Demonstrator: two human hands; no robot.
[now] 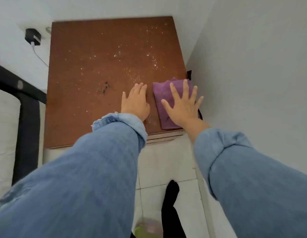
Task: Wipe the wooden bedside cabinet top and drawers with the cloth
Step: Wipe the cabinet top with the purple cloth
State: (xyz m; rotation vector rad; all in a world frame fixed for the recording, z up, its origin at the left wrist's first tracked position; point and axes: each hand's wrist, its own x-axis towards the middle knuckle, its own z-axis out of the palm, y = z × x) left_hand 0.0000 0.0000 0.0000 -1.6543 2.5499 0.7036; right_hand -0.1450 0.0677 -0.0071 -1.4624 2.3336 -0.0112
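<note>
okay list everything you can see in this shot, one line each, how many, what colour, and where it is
cabinet: one, brown wood, in the corner between the walls, top speckled with white droplets
cloth: one, purple, folded flat on the cabinet top's near right corner
charger: one, black with a white cable, on the wall left of the cabinet
bed: one, dark frame with a white mattress, along the left edge
bottle: one, blurred, green and pinkish, on the floor at the bottom edge
floor: white tiles, in front of the cabinet
left hand: flat on the bare cabinet top beside the cloth
right hand: fingers spread, pressing the cloth
sleeves: two, blue denim, rolled at the cuffs
</note>
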